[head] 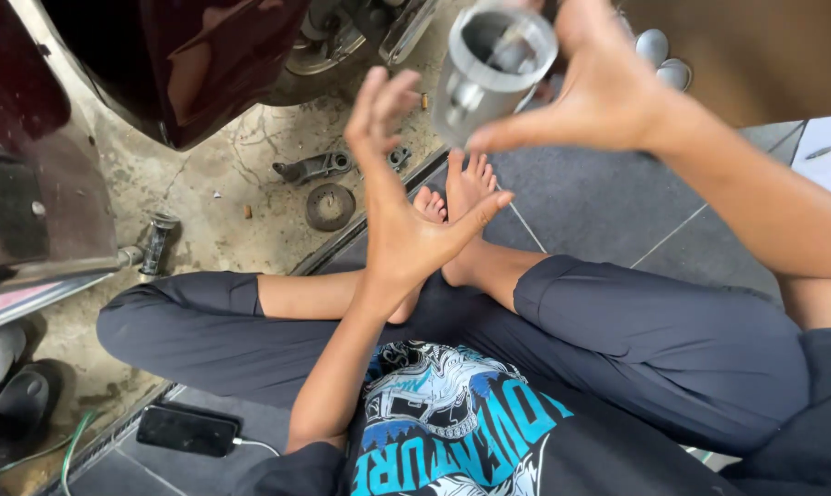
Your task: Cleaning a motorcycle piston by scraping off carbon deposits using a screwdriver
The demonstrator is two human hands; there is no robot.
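Note:
My right hand holds up a hollow metal cylinder part, gripped at its side with the open bore facing me. Just left of and below the cylinder, my left hand is raised with palm open and fingers spread, touching nothing. I sit cross-legged in dark trousers, bare feet below the hands.
A dark red motorcycle body fills the upper left. On the stained concrete lie a round metal disc, a small bracket and a socket-like part. A black phone on a charging cable lies at lower left.

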